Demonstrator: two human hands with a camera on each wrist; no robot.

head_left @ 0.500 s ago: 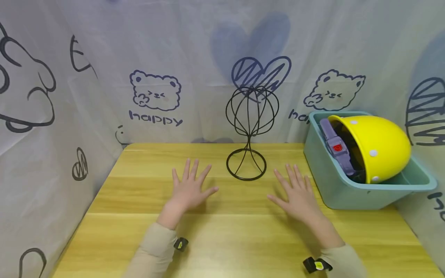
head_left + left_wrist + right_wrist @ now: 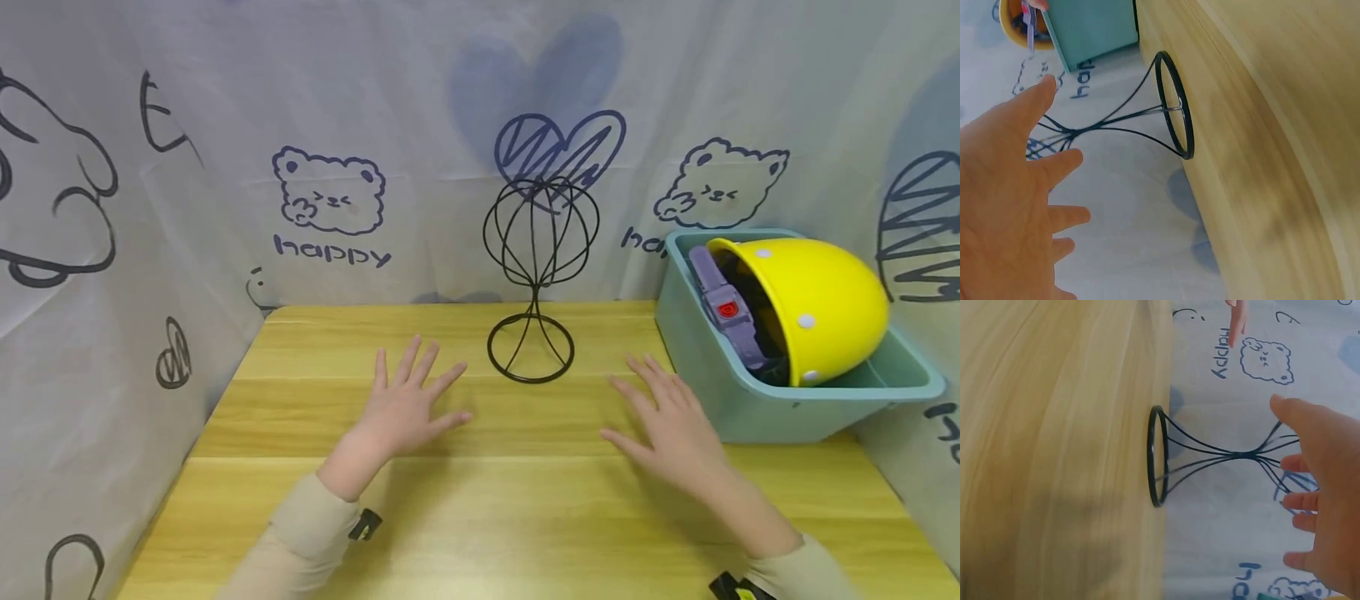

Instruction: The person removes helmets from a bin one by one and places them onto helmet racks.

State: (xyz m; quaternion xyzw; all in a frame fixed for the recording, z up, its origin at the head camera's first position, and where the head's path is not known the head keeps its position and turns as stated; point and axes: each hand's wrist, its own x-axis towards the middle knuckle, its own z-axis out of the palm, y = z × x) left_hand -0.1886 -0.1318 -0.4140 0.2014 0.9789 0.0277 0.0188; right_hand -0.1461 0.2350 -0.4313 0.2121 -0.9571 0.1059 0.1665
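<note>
Black wire is what you've got dead ahead: a round-topped stand (image 2: 535,290) sitting upright on the wooden table (image 2: 480,542), beyond and between both hands, touched by neither. Left hand (image 2: 397,417) is spread, palm down, hovering over the wood and holding nothing. Right hand (image 2: 678,429) is the same deal, fingers apart, near the teal bin (image 2: 780,421) with the yellow helmet (image 2: 832,308) tilted inside and a purple strap (image 2: 727,312) at its opening.

For a steady two-handed hover, I'd go loose in the fingers and level in the wrists. Give the stand some room, since that skinny frame looks easy to tip, and watch the right knuckles around the bin's wall.
</note>
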